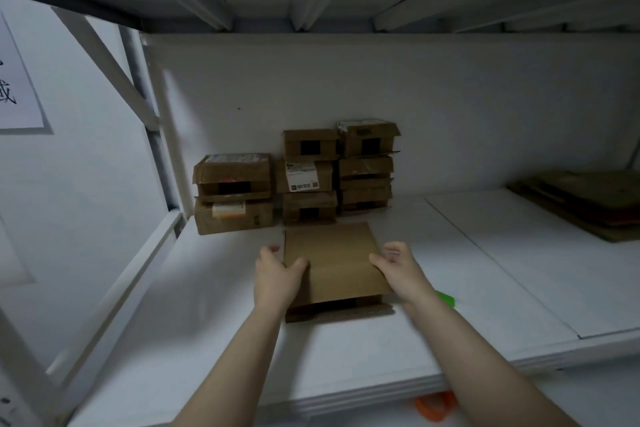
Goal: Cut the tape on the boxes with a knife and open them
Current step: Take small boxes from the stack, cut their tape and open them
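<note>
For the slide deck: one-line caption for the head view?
Left hand grips a box on the shelf; right hand open beside it, stacked boxes behind.

Single view on record. The camera is riding on the person's head, facing forward and down into the shelf [346, 357] bay at arm's reach. The left hand [277, 274] and right hand [398, 267] are entering from the bottom edge, and the box [336, 260] is sitting mid-frame. The wide lens is also taking in the upper shelf [311, 3] and the left wall [86, 201].
</note>
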